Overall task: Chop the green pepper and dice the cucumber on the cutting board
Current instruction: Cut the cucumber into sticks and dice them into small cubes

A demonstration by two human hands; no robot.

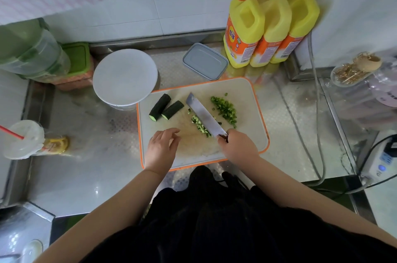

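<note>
On the orange-rimmed white cutting board (247, 99), the pepper looked done, heaped at two o'clock (225, 110), and dicing was underway: the right hand (238, 144) gripped the broad steel knife (204, 116) beside the small pile of cucumber dice (200, 126). The left hand (162, 146) hovered loosely spread, holding nothing. Next, probably, came the two dark cucumber halves (166, 108) at ten o'clock; the yellow bottles' (245, 33) labels were unreadable.

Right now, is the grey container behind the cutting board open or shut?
Shut: the grey container has its lid seated flat across the whole rim, hiding its inside.
</note>
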